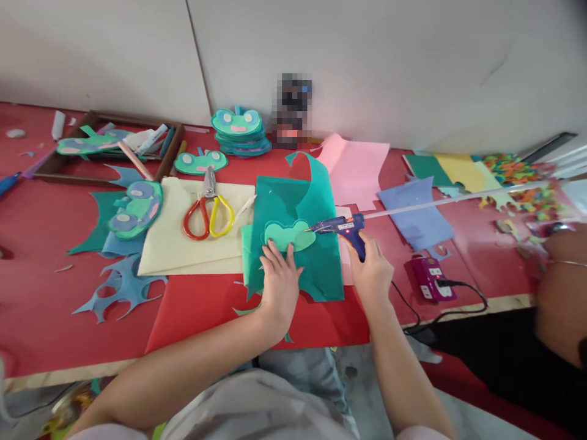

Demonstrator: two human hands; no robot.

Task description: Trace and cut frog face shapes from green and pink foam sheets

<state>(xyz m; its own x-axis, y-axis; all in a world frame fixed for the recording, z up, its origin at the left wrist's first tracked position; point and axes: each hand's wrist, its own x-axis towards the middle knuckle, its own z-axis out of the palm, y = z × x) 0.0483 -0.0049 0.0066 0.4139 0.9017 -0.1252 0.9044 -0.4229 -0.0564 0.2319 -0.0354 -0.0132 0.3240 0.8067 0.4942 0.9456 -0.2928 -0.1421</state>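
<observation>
My right hand (pixel 372 269) is wrapped round the grip of a blue hot glue gun (pixel 342 226), with a long clear glue stick (pixel 431 203) jutting from its back. The gun's nozzle points left and meets the right end of a light green felt frog-head shape (pixel 288 237). Beneath that shape lies a dark teal felt sheet (pixel 316 275) with a curled cut strip at its top. My left hand (pixel 280 281) rests on the lower edge of the light green shape, fingers spread. Scissors (pixel 210 208) with red and yellow handles lie left of the teal sheet on cream felt (pixel 172 256).
Finished felt frog faces stand in a stack (pixel 241 143) by the wall. A brown wooden tray (pixel 178 143) holds pens. Pink felt (pixel 362 171), blue felt (pixel 419 211) and a purple power socket (pixel 428 278) with a cord lie rightward. Another person's arm (pixel 562 293) is at far right.
</observation>
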